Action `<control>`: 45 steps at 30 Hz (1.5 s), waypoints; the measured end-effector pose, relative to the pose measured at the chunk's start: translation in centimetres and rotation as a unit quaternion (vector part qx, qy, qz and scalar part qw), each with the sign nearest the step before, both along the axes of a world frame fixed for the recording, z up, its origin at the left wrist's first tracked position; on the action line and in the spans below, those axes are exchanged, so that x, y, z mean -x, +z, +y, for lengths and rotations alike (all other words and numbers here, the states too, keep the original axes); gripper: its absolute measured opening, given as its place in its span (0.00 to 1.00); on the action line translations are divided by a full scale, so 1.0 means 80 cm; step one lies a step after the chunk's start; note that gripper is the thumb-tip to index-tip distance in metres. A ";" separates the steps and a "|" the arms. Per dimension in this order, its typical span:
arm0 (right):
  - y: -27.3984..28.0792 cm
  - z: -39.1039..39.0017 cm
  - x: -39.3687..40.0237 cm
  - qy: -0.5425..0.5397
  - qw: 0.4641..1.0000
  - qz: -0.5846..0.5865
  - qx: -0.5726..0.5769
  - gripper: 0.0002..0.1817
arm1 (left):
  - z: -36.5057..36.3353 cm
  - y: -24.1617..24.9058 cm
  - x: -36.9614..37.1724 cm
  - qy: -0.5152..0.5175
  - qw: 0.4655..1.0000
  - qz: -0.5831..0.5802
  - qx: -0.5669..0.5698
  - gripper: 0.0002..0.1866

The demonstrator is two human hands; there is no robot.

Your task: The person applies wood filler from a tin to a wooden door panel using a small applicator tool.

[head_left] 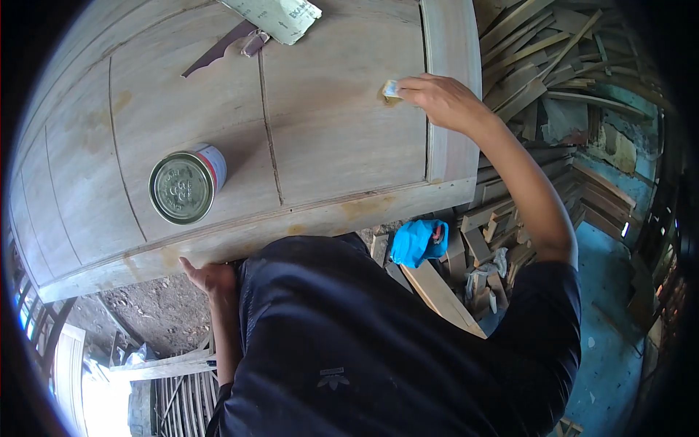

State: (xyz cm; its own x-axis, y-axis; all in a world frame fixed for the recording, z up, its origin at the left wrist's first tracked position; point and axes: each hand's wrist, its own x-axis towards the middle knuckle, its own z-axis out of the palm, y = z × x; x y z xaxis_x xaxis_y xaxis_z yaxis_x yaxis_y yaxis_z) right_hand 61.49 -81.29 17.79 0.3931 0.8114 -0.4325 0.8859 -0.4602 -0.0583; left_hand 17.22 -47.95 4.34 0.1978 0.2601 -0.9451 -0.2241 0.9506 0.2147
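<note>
My right hand [437, 100] is closed on a small pale flat piece [391, 89], pressed against the wooden panel [335, 138] near its right frame strip. A brownish wet-looking smear lies around that piece. My left hand [207, 277] is beside the panel's near edge, thumb stretched out, its other fingers partly hidden. On the panel, left of centre, stands a metal can [182, 187] with a bare metal end and a label round its side. Torn sandpaper [280, 16] with printed backing lies at the top, next to a dark purplish torn sheet [218, 51].
Stacked wood offcuts [539, 65] fill the right side. A bright blue bag [419, 244] sits below the panel's near edge among more boards [444, 298]. Bare soil [164, 313] shows at lower left, beside a slatted wooden piece [182, 404].
</note>
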 end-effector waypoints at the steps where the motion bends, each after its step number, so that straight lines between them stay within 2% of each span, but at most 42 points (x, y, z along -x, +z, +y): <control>1: -0.006 0.005 -0.006 0.046 0.999 -0.008 -0.010 0.19 | -0.001 0.002 -0.001 0.001 1.000 0.001 -0.001 0.48; 5: -0.022 -0.020 -0.026 0.064 0.998 0.024 -0.006 0.21 | -0.004 0.011 -0.002 0.003 1.000 0.003 -0.011 0.49; 7: -0.008 -0.030 -0.025 0.032 0.997 0.016 0.065 0.20 | -0.003 0.006 0.001 0.002 1.000 -0.007 -0.014 0.49; 8: -0.002 -0.033 -0.026 0.032 0.997 0.013 0.066 0.20 | -0.002 -0.004 0.009 0.000 1.000 -0.017 -0.014 0.49; 10: 0.023 -0.018 -0.025 -0.022 0.968 0.009 0.250 0.18 | 0.001 -0.014 0.012 -0.002 0.999 -0.031 -0.013 0.49; 11: 0.021 -0.016 -0.025 -0.024 0.968 0.009 0.251 0.18 | 0.002 -0.019 0.015 0.005 1.000 -0.024 -0.009 0.48; 13: 0.008 -0.012 -0.019 -0.106 0.991 0.064 0.057 0.14 | -0.001 -0.014 0.013 0.009 1.000 -0.014 -0.002 0.47; 14: -0.004 -0.008 -0.014 -0.108 0.990 0.065 0.057 0.14 | 0.000 -0.011 0.010 0.008 1.000 -0.004 -0.001 0.46; 16: -0.028 0.009 -0.003 -0.194 0.975 0.081 -0.078 0.07 | -0.001 -0.002 0.003 0.008 1.000 0.008 -0.002 0.46; 17: -0.033 0.016 0.006 -0.193 0.974 0.083 -0.079 0.07 | -0.002 0.003 0.000 0.006 1.000 0.005 -0.005 0.46; 19: -0.026 0.027 0.037 -0.282 0.956 0.066 -0.042 0.07 | -0.002 -0.001 0.005 0.006 1.000 0.004 -0.008 0.46; 20: -0.018 0.027 0.048 -0.281 0.957 0.067 -0.042 0.07 | -0.001 -0.011 0.015 0.002 1.000 -0.008 -0.018 0.46; 22: 0.002 0.022 0.066 -0.293 0.935 0.143 0.139 0.07 | 0.000 -0.004 0.006 -0.003 0.999 -0.023 -0.028 0.46; 23: 0.011 0.011 0.069 -0.293 0.935 0.141 0.139 0.07 | -0.002 0.010 -0.008 0.004 1.000 0.004 -0.018 0.45; 25: 0.026 -0.019 0.066 -0.253 0.954 0.154 0.044 0.11 | -0.007 0.017 -0.015 0.014 0.999 0.033 -0.006 0.45; 26: 0.026 -0.030 0.060 -0.253 0.954 0.155 0.046 0.11 | -0.007 0.014 -0.012 0.008 1.000 0.024 -0.015 0.45; 28: 0.015 -0.045 0.049 -0.260 0.958 0.084 -0.090 0.15 | -0.005 0.006 -0.005 0.000 1.000 0.015 -0.025 0.45; 30: -0.007 -0.056 0.047 -0.231 0.967 0.051 -0.094 0.17 | -0.001 -0.007 0.005 0.010 1.000 0.007 -0.015 0.44; 32: -0.041 -0.067 0.045 -0.119 0.978 -0.022 -0.172 0.19 | 0.000 -0.010 0.009 0.005 1.000 -0.004 -0.020 0.44; 36: -0.070 -0.082 0.051 -0.109 0.981 -0.006 -0.163 0.22 | -0.002 -0.004 0.008 0.006 1.000 -0.001 -0.024 0.44; 39: -0.033 -0.072 0.039 -0.132 0.983 0.020 -0.124 0.22 | -0.002 0.003 0.004 0.017 1.000 -0.009 -0.014 0.44; 40: 0.009 -0.041 0.035 -0.185 0.982 0.030 0.022 0.20 | -0.005 0.002 0.003 0.018 1.000 -0.010 -0.012 0.44; 41: 0.029 -0.021 0.034 -0.234 0.957 0.039 0.167 0.18 | -0.005 0.000 0.002 0.013 1.000 -0.011 -0.014 0.45; 42: 0.017 -0.023 0.033 -0.239 0.955 0.039 0.170 0.18 | -0.004 -0.002 0.004 0.004 1.000 -0.011 -0.014 0.45; 44: -0.024 -0.029 0.020 -0.221 0.970 0.053 -0.084 0.15 | 0.001 -0.014 0.012 -0.001 1.000 -0.013 -0.011 0.45; 45: -0.034 -0.024 0.025 -0.220 0.970 0.054 -0.084 0.15 | 0.001 -0.008 0.006 -0.002 1.000 -0.014 -0.013 0.45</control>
State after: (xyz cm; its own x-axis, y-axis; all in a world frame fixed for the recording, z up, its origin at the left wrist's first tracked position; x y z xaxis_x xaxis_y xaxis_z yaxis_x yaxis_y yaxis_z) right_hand 59.51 -83.24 15.09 0.6771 0.6381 -0.3666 0.5909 -0.7683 -0.2459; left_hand 16.71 -47.90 3.72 0.2246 0.2832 -0.9324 -0.2258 0.9459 0.2329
